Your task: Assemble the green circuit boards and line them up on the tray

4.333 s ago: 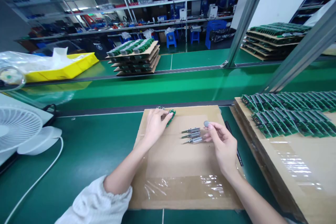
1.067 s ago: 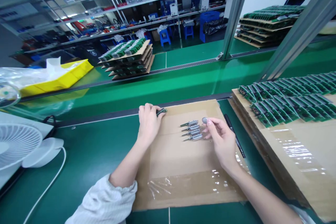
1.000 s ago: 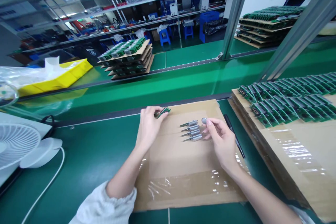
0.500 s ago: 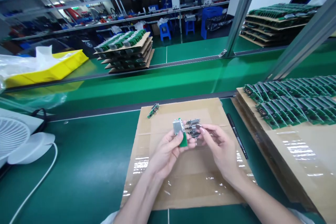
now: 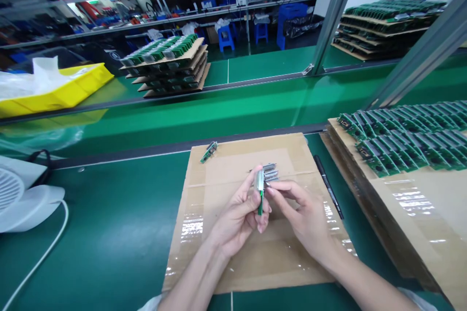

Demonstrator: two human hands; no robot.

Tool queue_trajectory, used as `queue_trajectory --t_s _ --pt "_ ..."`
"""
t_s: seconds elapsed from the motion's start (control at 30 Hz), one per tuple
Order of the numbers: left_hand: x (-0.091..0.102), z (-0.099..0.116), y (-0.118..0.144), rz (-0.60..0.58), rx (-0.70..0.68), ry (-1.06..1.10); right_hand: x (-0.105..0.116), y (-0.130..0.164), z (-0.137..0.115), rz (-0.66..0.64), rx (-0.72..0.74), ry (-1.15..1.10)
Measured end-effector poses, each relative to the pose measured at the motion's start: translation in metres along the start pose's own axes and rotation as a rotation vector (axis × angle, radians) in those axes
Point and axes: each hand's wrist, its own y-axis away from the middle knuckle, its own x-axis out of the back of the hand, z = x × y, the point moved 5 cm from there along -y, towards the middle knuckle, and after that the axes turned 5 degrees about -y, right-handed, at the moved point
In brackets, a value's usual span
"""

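Note:
My left hand (image 5: 242, 214) grips a small green circuit board (image 5: 260, 189) with a silver-grey display part, turned nearly edge-on to me. My right hand (image 5: 302, 211) has thumb and forefinger pinched against the board's right side. Between those fingertips a coin cell (image 5: 267, 184) is only partly visible; whether it sits in the board I cannot tell. Just behind the hands, several metal-cased parts (image 5: 270, 173) lie on the cardboard sheet (image 5: 233, 272). Another small circuit board (image 5: 209, 152) lies at the sheet's far left corner.
A black marker pen (image 5: 328, 187) lies along the sheet's right edge. Rows of circuit boards (image 5: 404, 153) stand on stacked cardboard at right. A white fan (image 5: 22, 194) with a cable is at left. Beyond the ledge are a yellow bin (image 5: 73, 90) and layered boards (image 5: 168, 68).
The circuit board has turned edge-on in my left hand. My right hand has moved left, bringing the coin cell from beside the board up against its right side.

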Motion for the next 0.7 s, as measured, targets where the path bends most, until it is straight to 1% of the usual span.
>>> queue_trajectory --t_s 0.17,0.33,0.4,0.47,0.53,0.6,0.7 --pt "-0.001 -0.001 -0.001 -0.039 -0.018 -0.008 0.001 -0.001 -0.009 -0.017 0.114 0.084" --pt "-0.001 -0.003 -0.001 -0.063 -0.024 0.004 0.001 0.000 -0.014 -0.012 0.182 0.136" --pt "0.000 -0.002 -0.001 -0.073 -0.028 -0.030 0.002 0.001 -0.015 -0.024 0.180 0.120" --pt "0.000 0.001 -0.001 -0.067 -0.025 -0.100 0.002 0.000 -0.013 -0.036 0.113 0.057" --pt "0.000 0.005 0.001 -0.030 -0.029 -0.199 0.003 -0.001 -0.008 -0.041 -0.019 -0.071" --pt "0.000 0.011 0.004 0.041 -0.066 -0.302 0.000 -0.002 -0.002 -0.072 -0.175 -0.266" --pt "-0.003 0.018 0.010 0.158 -0.117 -0.413 -0.009 -0.001 0.003 -0.173 -0.370 -0.554"
